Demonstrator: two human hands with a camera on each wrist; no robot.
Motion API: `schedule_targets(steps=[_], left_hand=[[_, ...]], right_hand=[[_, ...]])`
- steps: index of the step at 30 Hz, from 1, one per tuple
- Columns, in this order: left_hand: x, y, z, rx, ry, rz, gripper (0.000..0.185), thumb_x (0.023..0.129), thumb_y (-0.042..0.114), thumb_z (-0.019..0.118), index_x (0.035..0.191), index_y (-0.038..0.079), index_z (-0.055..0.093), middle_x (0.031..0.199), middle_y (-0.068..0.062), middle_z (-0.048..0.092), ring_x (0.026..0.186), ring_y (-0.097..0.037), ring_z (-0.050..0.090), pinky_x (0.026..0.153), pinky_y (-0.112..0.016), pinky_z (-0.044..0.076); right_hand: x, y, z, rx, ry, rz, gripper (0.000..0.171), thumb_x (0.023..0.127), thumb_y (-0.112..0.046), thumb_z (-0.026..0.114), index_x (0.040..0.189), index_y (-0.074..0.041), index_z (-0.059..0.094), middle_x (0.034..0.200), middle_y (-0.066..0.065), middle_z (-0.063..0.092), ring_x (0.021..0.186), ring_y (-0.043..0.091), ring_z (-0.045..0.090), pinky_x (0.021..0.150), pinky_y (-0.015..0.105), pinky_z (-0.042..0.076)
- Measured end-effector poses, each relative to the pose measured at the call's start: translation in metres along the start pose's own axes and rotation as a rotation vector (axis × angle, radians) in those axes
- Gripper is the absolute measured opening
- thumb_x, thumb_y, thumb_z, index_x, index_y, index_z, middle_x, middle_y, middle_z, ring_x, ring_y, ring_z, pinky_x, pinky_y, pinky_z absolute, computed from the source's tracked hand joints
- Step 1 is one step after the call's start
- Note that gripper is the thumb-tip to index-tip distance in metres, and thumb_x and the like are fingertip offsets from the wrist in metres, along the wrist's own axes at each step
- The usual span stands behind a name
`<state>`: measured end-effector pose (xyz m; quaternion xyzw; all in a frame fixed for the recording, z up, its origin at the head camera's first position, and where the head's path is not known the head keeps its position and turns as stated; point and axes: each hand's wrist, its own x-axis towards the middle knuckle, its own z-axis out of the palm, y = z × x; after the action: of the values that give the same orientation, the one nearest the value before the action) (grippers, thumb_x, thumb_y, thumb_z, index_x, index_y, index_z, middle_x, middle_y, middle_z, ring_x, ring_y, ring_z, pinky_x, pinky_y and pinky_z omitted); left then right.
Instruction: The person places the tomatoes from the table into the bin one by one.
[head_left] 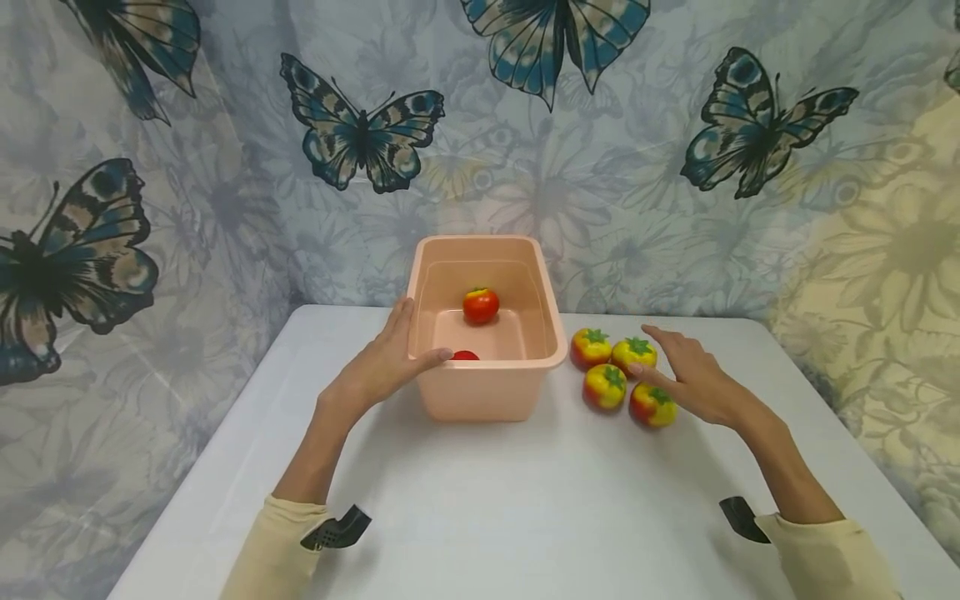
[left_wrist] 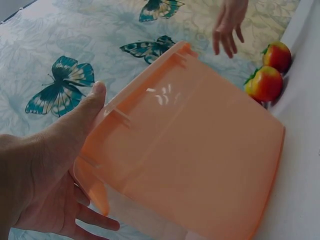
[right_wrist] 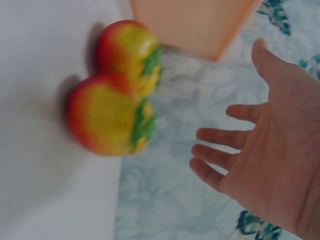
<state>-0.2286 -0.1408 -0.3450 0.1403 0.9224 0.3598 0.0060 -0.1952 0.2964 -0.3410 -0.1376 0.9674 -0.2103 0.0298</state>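
One hand (head_left: pixel 384 358), the left, grips a seemingly plain tub (head_left: pixel 483 395).

- box (head_left: pixel 480 393): plain peach, reads more orange in left wrist view
- tomato (head_left: pixel 481 309) in box: glossy red, yellow-green patch on top
- other fruit (head_left: pixel 465 356) in box: only a red sliver shows
- four fruits (head_left: pixel 604 388) outside box: red blending into yellow, green leaves (head_left: pixel 596 335) on top
- table (head_left: pixel 525 517): plain white
- wall cloth (head_left: pixel 360 242): blue-grey, pale yellow at right, faint flower print
- butterflies (head_left: pixel 363 140) on cloth: teal, black, beige, dark-veined wings
- sleeves (head_left: pixel 281 550): plain cream
- wrist straps (head_left: pixel 337 531): black
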Motion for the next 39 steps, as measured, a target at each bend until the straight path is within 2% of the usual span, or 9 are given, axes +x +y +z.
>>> schedule_targets(steps=[11, 17, 23, 25, 30, 34, 39], left_hand=[[-0.001, -0.005, 0.000, 0.011, 0.009, 0.012, 0.106, 0.070, 0.077, 0.049, 0.146, 0.029, -0.007, 0.151, 0.014, -0.009, 0.138, -0.014, 0.006, 0.106, -0.049, 0.021], [0.000, -0.005, 0.000, 0.001, 0.015, 0.028, 0.105, 0.072, 0.075, 0.051, 0.146, 0.030, -0.009, 0.152, 0.011, -0.006, 0.137, -0.014, 0.010, 0.106, -0.047, 0.022], [0.001, -0.003, 0.001, -0.012, 0.023, 0.040, 0.106, 0.070, 0.076, 0.051, 0.145, 0.033, -0.009, 0.151, 0.014, -0.005, 0.136, -0.015, 0.014, 0.104, -0.050, 0.026], [0.000, -0.003, 0.000, -0.002, 0.014, 0.026, 0.106, 0.070, 0.077, 0.049, 0.145, 0.031, -0.010, 0.151, 0.014, -0.008, 0.138, -0.015, 0.009, 0.105, -0.052, 0.024], [0.001, -0.003, 0.000, -0.003, 0.019, 0.018, 0.105, 0.070, 0.077, 0.049, 0.145, 0.032, -0.009, 0.149, 0.018, -0.010, 0.138, -0.014, 0.006, 0.104, -0.053, 0.023], [0.002, -0.003, 0.001, -0.007, 0.015, 0.025, 0.104, 0.070, 0.077, 0.049, 0.145, 0.033, -0.009, 0.148, 0.019, -0.012, 0.138, -0.015, 0.006, 0.104, -0.054, 0.023], [0.002, -0.004, 0.002, -0.013, 0.008, 0.010, 0.106, 0.068, 0.079, 0.048, 0.144, 0.036, -0.011, 0.149, 0.020, -0.012, 0.138, -0.014, 0.007, 0.103, -0.054, 0.024]], right_hand=[[-0.007, 0.041, 0.024, -0.106, -0.133, 0.125, 0.100, 0.082, -0.065, 0.048, 0.143, 0.005, 0.010, 0.137, 0.037, 0.024, 0.118, 0.055, 0.026, 0.085, 0.073, 0.019], [-0.004, 0.052, 0.033, -0.121, -0.178, 0.158, 0.105, 0.078, -0.067, 0.051, 0.142, 0.007, 0.011, 0.136, 0.039, 0.024, 0.117, 0.057, 0.026, 0.086, 0.074, 0.018], [0.000, 0.056, 0.038, -0.119, -0.215, 0.184, 0.110, 0.075, -0.069, 0.053, 0.143, 0.007, 0.010, 0.136, 0.039, 0.023, 0.116, 0.058, 0.026, 0.086, 0.074, 0.018], [0.001, 0.057, 0.039, -0.129, -0.221, 0.185, 0.110, 0.075, -0.069, 0.052, 0.142, 0.007, 0.010, 0.136, 0.038, 0.023, 0.116, 0.057, 0.027, 0.086, 0.074, 0.019], [0.005, 0.057, 0.042, -0.138, -0.232, 0.195, 0.107, 0.075, -0.070, 0.052, 0.138, 0.010, 0.020, 0.131, 0.037, 0.031, 0.113, 0.054, 0.032, 0.086, 0.072, 0.025], [0.003, 0.057, 0.041, -0.120, -0.212, 0.195, 0.102, 0.073, -0.068, 0.057, 0.132, 0.010, 0.029, 0.120, 0.031, 0.043, 0.104, 0.045, 0.043, 0.082, 0.064, 0.036], [-0.003, 0.053, 0.034, -0.030, -0.106, 0.136, 0.090, 0.070, -0.057, 0.070, 0.120, 0.006, 0.028, 0.102, 0.020, 0.051, 0.087, 0.029, 0.053, 0.076, 0.048, 0.048]])
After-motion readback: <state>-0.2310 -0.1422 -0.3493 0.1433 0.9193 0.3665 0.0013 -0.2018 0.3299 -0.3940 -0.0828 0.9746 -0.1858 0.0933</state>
